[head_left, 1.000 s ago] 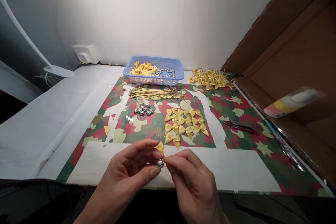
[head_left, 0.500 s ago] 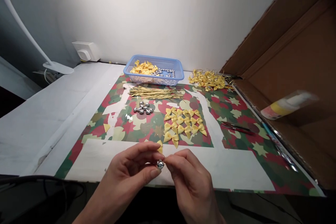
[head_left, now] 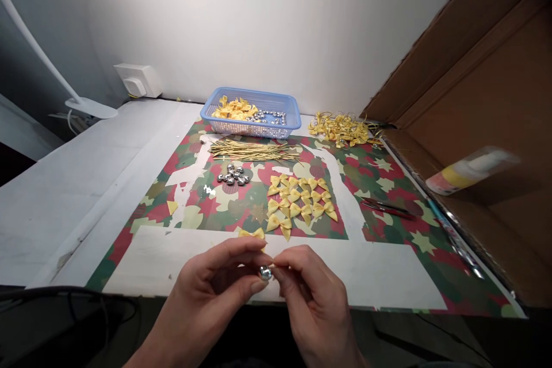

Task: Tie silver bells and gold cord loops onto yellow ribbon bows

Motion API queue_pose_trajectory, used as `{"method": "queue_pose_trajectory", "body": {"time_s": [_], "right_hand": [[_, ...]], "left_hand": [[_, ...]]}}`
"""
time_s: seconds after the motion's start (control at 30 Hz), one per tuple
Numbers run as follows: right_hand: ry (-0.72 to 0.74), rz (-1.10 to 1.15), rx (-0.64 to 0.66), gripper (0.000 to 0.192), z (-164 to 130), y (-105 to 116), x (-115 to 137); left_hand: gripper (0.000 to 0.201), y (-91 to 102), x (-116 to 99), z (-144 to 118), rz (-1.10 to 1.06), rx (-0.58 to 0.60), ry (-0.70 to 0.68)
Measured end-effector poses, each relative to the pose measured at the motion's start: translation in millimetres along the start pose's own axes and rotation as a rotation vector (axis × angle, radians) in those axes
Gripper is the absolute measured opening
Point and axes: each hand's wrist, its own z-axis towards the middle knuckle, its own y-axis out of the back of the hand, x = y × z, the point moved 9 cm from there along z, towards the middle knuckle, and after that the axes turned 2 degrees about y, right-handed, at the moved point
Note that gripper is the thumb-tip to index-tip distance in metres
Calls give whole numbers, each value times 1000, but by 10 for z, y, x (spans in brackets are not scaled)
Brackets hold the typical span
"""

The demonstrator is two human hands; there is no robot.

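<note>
Hands meet at the bench's near edge: left hand (head_left: 215,287) and right hand (head_left: 308,293) both pinch a small silver bell (head_left: 265,272), with a yellow bow (head_left: 252,234) poking up just above the left fingertips.

A white table (head_left: 64,195) carries a star-patterned sheet (head_left: 388,178), a blue basket (head_left: 252,121) and scissors (head_left: 386,208).

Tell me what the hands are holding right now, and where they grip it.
A small silver bell with a yellow bow, pinched between fingertips of the left hand and right hand.
</note>
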Motion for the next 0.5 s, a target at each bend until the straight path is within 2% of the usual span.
{"method": "queue_pose_trajectory", "body": {"time_s": [0.1,0.23,0.37,0.5], "right_hand": [[-27,-9,-9,15,-12,11,-16],[64,6,-12,21,2,11,82],[138,-11,-50,23,14,37,167],[162,-58,-62,24,-2,44,205]], "left_hand": [[26,-10,-10,-24,26,-2,-18],[28,-8,-40,-60,20,-16,-43],[13,-57,-137,-86,39,5,-105],[9,-101,-142,-90,10,17,-73]]}}
